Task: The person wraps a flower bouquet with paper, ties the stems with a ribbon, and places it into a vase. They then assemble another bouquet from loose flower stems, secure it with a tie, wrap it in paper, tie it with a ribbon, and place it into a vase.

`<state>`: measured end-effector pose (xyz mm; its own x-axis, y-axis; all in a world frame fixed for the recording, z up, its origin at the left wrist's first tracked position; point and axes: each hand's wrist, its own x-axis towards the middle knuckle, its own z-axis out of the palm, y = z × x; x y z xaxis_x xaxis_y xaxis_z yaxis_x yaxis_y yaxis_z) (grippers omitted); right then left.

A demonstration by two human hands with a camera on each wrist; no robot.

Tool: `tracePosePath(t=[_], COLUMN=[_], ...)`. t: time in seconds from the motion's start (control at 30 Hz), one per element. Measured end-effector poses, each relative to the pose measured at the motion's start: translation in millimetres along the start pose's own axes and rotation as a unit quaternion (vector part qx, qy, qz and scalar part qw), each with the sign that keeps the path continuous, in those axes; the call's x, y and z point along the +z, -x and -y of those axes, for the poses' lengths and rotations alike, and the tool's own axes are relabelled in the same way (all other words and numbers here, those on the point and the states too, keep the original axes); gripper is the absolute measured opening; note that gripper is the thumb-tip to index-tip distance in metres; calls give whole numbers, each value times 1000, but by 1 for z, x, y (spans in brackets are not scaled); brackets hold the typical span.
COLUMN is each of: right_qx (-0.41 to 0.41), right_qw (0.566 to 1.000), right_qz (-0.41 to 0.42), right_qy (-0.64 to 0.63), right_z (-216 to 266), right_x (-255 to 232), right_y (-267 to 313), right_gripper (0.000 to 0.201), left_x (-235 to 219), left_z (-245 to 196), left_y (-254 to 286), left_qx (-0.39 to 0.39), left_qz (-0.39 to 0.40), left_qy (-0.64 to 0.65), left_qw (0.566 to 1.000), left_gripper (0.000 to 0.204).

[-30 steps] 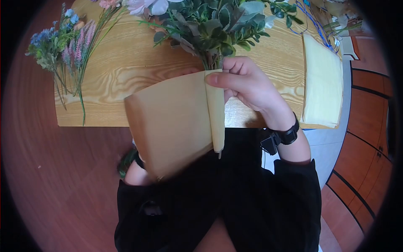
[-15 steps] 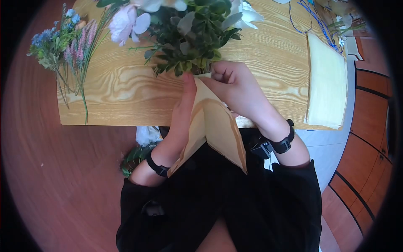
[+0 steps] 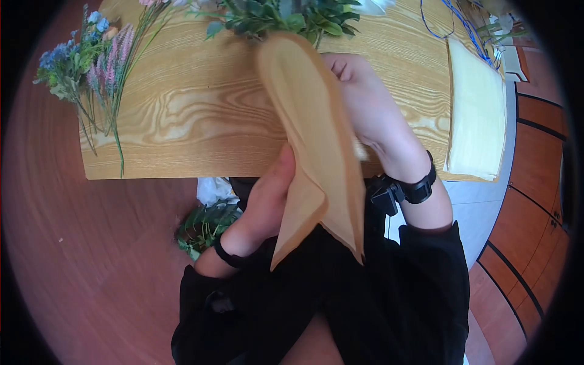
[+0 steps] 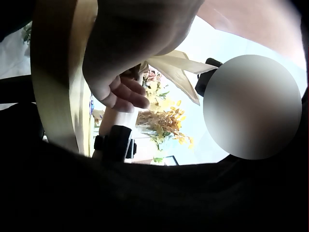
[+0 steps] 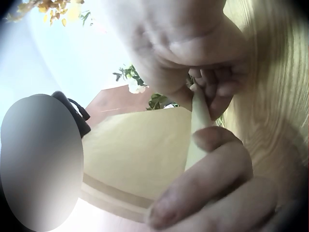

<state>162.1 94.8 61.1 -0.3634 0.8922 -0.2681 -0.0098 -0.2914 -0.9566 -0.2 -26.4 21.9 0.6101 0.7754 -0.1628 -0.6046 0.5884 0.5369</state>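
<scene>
My right hand (image 3: 368, 100) grips the stems of a bouquet, whose green leaves (image 3: 286, 18) show at the top of the head view. Brown wrapping paper (image 3: 322, 140) stands up around the stems, its pointed lower corners hanging over the lap. The left hand (image 3: 271, 198) holds the paper at its left edge, thumb against the sheet. In the right wrist view, the right hand (image 5: 193, 43) encloses the narrow end of a pale paper-wrapped stem bundle (image 5: 198, 116), and left fingers (image 5: 207, 174) curl beside it. The paper hides part of the right hand in the head view.
Loose blue flowers (image 3: 58, 64) and pink sprigs (image 3: 106, 73) lie on the left of the wooden table (image 3: 201, 140). A stack of pale yellow paper (image 3: 477, 115) sits at the right edge near blue cord (image 3: 468, 36). Greenery (image 3: 204, 228) and a white bag (image 3: 213, 190) are below the table's edge.
The left hand came up from below to the stems, then moved down along the paper. The wide sheet swung round and now stands in front of the stems. The right hand keeps its grip.
</scene>
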Motion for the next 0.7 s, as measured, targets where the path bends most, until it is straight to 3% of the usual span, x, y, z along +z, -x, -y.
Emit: tracePosePath(t=[0.03,0.1,0.17,0.23,0.3,0.37,0.47,0.53,0.57,0.6,0.63,0.7], right_qx=[13,-14,-43,38,29,15,26,-15,-17,46,108,88], right_qw=[1000,999,997,999,999,1000,1000,1000,1000,995,982,988], right_qz=[14,-13,-40,-17,-10,2,10,16,20,47,74,66], right_qy=[-23,-39,-54,-22,-14,-5,9,-10,-7,-71,-135,-110], right_z=[4,17,19,14,1,0,0,-5,0,6,10,6], right_x=[1,8,11,11,1,-3,0,4,5,5,6,9], right_y=[2,15,16,9,3,2,7,8,11,16,19,18], right_gripper=[27,27,27,27,27,27,30,30,30,29,28,27], left_x=[8,24,34,24,5,13,22,22,21,21,22,23], left_z=[4,5,-10,-9,-4,-27,-48,-55,-56,-55,-55,-52], left_y=[4,5,2,12,23,22,18,14,9,0,-6,-14], left_qx=[-4,-14,-39,-52,-39,-24,27,64,69,36,1,-5], left_qz=[-102,-127,-43,-37,37,27,-76,-146,-149,-128,-90,-48], left_qy=[-61,-85,-181,-217,-400,-341,-505,-601,-601,-324,-15,33], left_qw=[993,988,982,974,915,939,859,783,782,937,996,998], left_gripper=[58,52,50,50,27,26,30,34,34,40,47,54])
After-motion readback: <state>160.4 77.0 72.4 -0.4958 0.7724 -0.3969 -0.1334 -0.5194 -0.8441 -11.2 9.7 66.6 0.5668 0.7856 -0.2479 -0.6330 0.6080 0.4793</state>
